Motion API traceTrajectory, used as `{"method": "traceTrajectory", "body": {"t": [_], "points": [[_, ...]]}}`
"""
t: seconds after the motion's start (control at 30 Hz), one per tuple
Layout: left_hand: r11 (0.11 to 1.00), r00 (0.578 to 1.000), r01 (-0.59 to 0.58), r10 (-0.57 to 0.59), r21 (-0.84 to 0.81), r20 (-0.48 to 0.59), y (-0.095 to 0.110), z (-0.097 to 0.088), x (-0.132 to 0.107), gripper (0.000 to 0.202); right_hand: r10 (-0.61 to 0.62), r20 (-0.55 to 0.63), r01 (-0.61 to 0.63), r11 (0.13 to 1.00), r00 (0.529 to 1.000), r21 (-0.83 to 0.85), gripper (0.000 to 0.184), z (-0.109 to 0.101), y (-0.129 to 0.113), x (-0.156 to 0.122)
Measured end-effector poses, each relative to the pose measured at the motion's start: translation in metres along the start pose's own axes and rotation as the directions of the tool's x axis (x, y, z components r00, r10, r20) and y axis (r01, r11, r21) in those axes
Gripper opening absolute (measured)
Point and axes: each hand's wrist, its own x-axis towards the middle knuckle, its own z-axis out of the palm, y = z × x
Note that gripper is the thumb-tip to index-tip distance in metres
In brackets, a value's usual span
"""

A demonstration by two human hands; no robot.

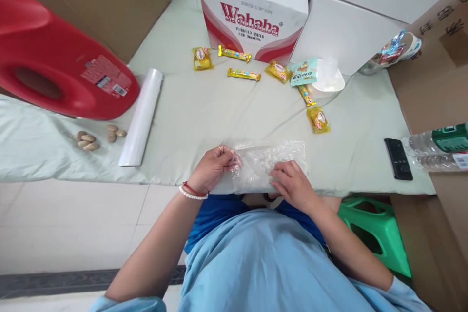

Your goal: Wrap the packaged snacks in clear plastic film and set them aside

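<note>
A clear plastic bag (pixel 256 163) lies crinkled and flat near the front edge of the cloth-covered table (pixel 190 107). My left hand (pixel 215 165), with a red cord and a white bead bracelet at its wrist, pinches the bag's left end between thumb and fingers. Over the bag's right part rests my right hand (pixel 292 183), its fingers bent but spread and touching the plastic. Beyond the bag lie yellow stick-shaped snack packets (pixel 244 74) and yellow-wrapped cakes (pixel 318 119).
To the left are a large red jug (pixel 73 68), a white plastic roll (pixel 142 117) and several nuts (pixel 87 140). A Wahaha carton (pixel 256 19) stands behind. On the right are a tissue bowl (pixel 327 83), a black phone (pixel 398 158) and water bottles (pixel 438 144); below, a green stool (pixel 383 234).
</note>
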Motion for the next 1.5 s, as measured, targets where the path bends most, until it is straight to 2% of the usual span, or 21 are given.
{"method": "traceTrajectory", "body": {"t": [0.03,0.1,0.27,0.4,0.43,0.53,0.6,0.7,0.77,0.87,0.93,0.97,1.1,1.2,1.33,1.5], "points": [[1.000,1.000,-0.004,0.004,-0.022,-0.014,0.001,-0.001,0.001,0.055,0.013,-0.027,-0.013,1.000,1.000,0.012,0.018,0.006,0.001,0.000],[0.997,0.999,-0.008,0.005,-0.074,-0.043,0.002,-0.002,0.002,0.053,0.029,-0.067,-0.025,0.998,0.997,0.060,0.019,0.010,0.003,0.001],[0.986,0.999,-0.015,0.009,-0.167,-0.038,0.004,-0.001,-0.011,0.048,0.042,-0.138,-0.028,0.994,0.989,0.103,0.017,0.006,-0.008,0.002],[0.970,0.999,-0.008,-0.004,-0.244,-0.048,0.001,0.005,-0.019,0.047,-0.056,-0.145,0.052,0.998,0.988,-0.036,0.049,0.023,-0.024,0.005],[0.964,0.998,-0.006,-0.009,-0.265,-0.056,0.000,0.007,-0.019,0.046,-0.082,-0.145,0.072,0.995,0.986,-0.073,0.051,0.031,-0.027,0.008],[0.948,0.997,-0.017,-0.010,-0.319,-0.083,-0.002,0.010,-0.019,0.041,-0.114,-0.169,0.094,0.988,0.979,-0.124,0.027,0.048,-0.035,0.019],[0.940,0.995,-0.038,0.006,-0.340,-0.095,-0.003,0.009,-0.021,0.039,-0.085,-0.196,0.074,0.995,0.977,-0.062,0.018,0.050,-0.038,0.028],[0.932,0.988,-0.101,0.052,-0.349,-0.145,-0.008,0.007,-0.031,0.038,0.057,-0.205,-0.016,0.981,0.977,0.194,0.023,0.042,-0.041,0.037],[0.932,0.973,-0.163,0.097,-0.325,-0.210,-0.015,0.006,-0.042,0.039,0.218,-0.161,-0.141,0.910,0.963,0.390,0.021,0.034,-0.045,0.040],[0.941,0.945,-0.232,0.158,-0.246,-0.288,-0.031,0.013,-0.059,0.038,0.447,-0.020,-0.333,0.695,0.894,0.638,0.022,0.024,-0.052,0.043],[0.947,0.932,-0.263,0.200,-0.185,-0.304,-0.041,0.022,-0.068,0.042,0.530,0.060,-0.397,0.550,0.846,0.734,0.025,0.020,-0.057,0.046],[0.950,0.931,-0.274,0.224,-0.150,-0.287,-0.045,0.028,-0.070,0.045,0.547,0.083,-0.410,0.509,0.833,0.757,0.025,0.019,-0.060,0.048],[0.955,0.950,-0.291,0.283,-0.049,-0.133,-0.050,0.048,-0.066,0.048,0.511,0.087,-0.380,0.505,0.855,0.775,0.026,0.017,-0.069,0.055],[0.948,0.952,-0.296,0.282,-0.121,-0.120,-0.044,0.055,-0.054,0.038,0.513,0.119,-0.387,0.454,0.850,0.803,0.030,0.016,-0.071,0.059],[0.925,0.960,-0.262,0.223,-0.273,-0.166,-0.030,0.054,-0.039,0.036,0.616,0.120,-0.370,0.295,0.778,0.881,0.035,0.010,-0.061,0.064],[0.863,0.970,-0.210,0.126,-0.460,-0.207,-0.011,0.044,-0.016,0.031,0.740,0.088,-0.277,0.136,0.667,0.951,0.037,-0.008,-0.034,0.070]]}}
